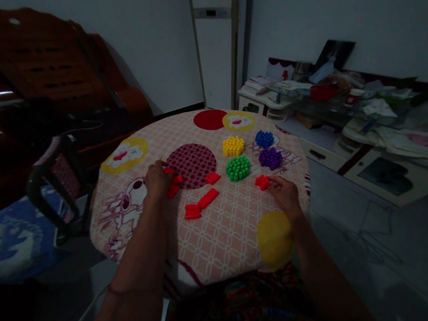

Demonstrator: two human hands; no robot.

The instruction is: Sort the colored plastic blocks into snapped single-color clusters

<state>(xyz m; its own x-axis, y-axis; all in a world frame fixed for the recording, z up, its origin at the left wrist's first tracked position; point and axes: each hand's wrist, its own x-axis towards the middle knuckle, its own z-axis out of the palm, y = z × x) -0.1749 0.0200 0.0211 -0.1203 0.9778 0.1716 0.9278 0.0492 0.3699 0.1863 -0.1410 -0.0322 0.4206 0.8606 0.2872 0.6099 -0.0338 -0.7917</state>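
Observation:
My left hand [156,180] is at the left of the round table, its fingers curled down over several red plastic pieces [174,188]; the fingertips are partly hidden. At the right, my right hand [284,193] pinches the edge of a small red cluster of knobbed plastic pieces [262,182] at the tabletop. Just beyond it are knobbed clusters in green [238,168], purple [270,158], yellow [233,146] and blue [264,138]. Between my hands lie a flat red piece [212,177], a long red strip [208,198] and a short red block [192,211].
A patterned cloth covers the table [226,239]. Left of it stands a dark-framed chair [51,190], with a wooden sofa [34,64] behind. A low cabinet [343,162] piled with papers and bags runs along the right wall. Cables [375,243] lie on the floor.

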